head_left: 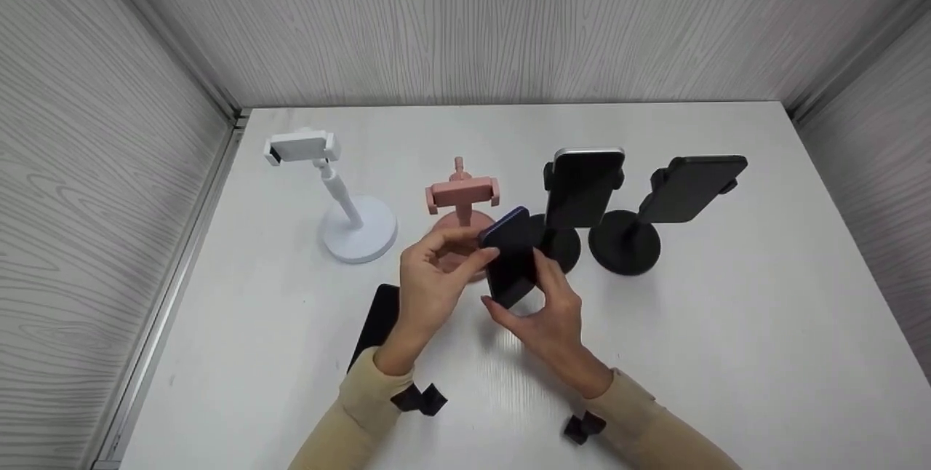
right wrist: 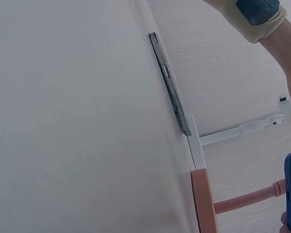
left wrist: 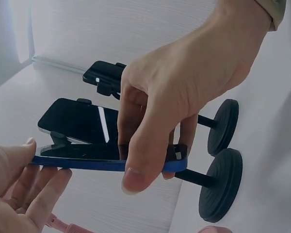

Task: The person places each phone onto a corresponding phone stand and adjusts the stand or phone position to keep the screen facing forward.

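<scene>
Both hands hold a dark phone with a blue edge (left wrist: 82, 162) above the table, tilted, in front of the pink phone stand (head_left: 463, 192). My left hand (head_left: 429, 284) pinches its upper left edge between thumb and fingers. Lower down, my right hand (head_left: 549, 313) grips it by the opposite side and bottom corner. In the left wrist view the right hand's thumb (left wrist: 143, 160) lies across the blue edge. The pink stand's clamp carries no phone; its base is partly hidden behind the left hand.
A white phone stand (head_left: 338, 197) is at the left, its clamp bare. On the right, two black stands hold phones, one silver-edged (head_left: 585, 186) and one dark (head_left: 694, 190). Another black phone (head_left: 378, 321) lies flat beside the left wrist. Grey panels (head_left: 436, 26) enclose the table.
</scene>
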Tool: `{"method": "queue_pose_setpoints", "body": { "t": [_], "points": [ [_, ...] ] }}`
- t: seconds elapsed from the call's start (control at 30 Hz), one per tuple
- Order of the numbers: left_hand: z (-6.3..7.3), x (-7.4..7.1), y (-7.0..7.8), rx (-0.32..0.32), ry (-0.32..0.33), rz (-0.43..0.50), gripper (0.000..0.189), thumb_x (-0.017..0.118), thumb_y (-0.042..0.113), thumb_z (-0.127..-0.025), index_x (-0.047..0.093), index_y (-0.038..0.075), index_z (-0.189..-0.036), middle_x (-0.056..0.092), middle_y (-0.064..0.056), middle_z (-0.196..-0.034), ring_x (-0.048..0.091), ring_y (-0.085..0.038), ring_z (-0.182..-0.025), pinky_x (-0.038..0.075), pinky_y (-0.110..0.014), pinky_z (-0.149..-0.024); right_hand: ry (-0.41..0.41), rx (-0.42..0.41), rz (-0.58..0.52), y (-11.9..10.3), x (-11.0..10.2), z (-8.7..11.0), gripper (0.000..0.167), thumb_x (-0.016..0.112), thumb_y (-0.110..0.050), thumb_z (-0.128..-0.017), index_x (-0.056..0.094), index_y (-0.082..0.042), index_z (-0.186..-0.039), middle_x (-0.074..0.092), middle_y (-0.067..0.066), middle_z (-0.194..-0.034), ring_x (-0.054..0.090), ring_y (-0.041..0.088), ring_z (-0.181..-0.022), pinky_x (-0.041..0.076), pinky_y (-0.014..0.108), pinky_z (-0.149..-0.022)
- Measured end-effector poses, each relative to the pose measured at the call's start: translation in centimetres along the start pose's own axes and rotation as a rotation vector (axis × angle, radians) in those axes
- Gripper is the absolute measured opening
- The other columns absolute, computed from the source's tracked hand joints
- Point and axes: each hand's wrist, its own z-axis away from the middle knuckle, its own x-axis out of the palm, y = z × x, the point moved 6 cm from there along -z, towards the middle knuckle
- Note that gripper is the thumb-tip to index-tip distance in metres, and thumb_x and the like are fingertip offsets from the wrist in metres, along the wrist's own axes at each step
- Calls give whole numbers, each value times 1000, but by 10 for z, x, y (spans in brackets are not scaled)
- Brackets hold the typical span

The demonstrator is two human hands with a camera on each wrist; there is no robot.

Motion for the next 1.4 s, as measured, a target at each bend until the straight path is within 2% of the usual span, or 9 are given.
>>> {"method": "queue_pose_setpoints", "body": {
  "t": [0.2,0.47,0.53,0.67,0.77,0.93,1.17,1.33,1.4],
  "points": [
    [4,-14,6,99,34,-92,29,86,-3,-83,75,-8,-109,77,-23,-99,75,-5,-87,68,-26,-77,32,-45,-121,-1,-2,0,86,100,-8,-63,60,9,-137,72,19,-119,77,29,-105,61,20,-98],
    [3,-45,8,117,109,-108,31,83,-5,-85,72,-9,-114,74,-26,-103,74,-7,-92,66,-22,-75,76,-90,-184,-9,-4,-5,82,99,-11,-63,63,10,-133,73,20,-113,77,26,-97,65,23,-92],
    [1,-52,10,128,132,-103,32,83,-6,-85,71,-10,-115,75,-22,-103,74,-8,-93,66,-22,-76,82,-106,-201,-11,-4,-7,81,99,-14,-65,63,11,-133,73,21,-113,77,27,-97,65,24,-92],
    [-7,-64,14,160,170,-97,35,83,-8,-84,69,-13,-116,76,-5,-103,75,-7,-92,67,-23,-79,84,-157,-222,-17,-1,-10,78,97,-23,-71,63,10,-133,73,21,-113,77,28,-98,65,26,-92],
    [-15,-70,15,171,184,-98,36,82,-10,-84,68,-13,-117,76,-5,-103,75,-6,-91,67,-25,-80,82,-206,-219,-22,1,-15,78,95,-28,-74,62,11,-133,73,20,-112,78,28,-97,66,28,-90],
    [-28,-71,17,165,151,-90,37,81,-9,-85,68,-14,-120,74,-22,-107,75,-7,-93,67,-25,-81,85,-261,-196,-29,3,-28,78,94,-35,-75,64,11,-131,73,19,-110,77,26,-96,66,26,-89],
    [-40,-66,17,208,88,-20,36,76,-10,-89,65,-18,-123,76,-2,-112,75,-9,-103,66,-28,-89,69,-268,-226,-35,7,-44,78,97,-35,-73,65,9,-129,74,19,-112,76,26,-101,65,27,-92],
    [-45,-62,18,264,28,-21,37,78,-9,-89,65,-17,-123,75,-13,-116,74,-12,-110,66,-32,-93,50,-242,-252,-37,13,-48,80,97,-35,-74,63,9,-132,73,18,-113,76,24,-101,66,26,-89],
    [-48,-61,16,275,13,-23,38,78,-9,-88,66,-17,-123,75,-14,-116,74,-12,-111,66,-33,-93,40,-237,-262,-38,16,-50,80,97,-36,-74,63,8,-132,73,18,-113,76,24,-101,66,27,-88]
  ]
}}
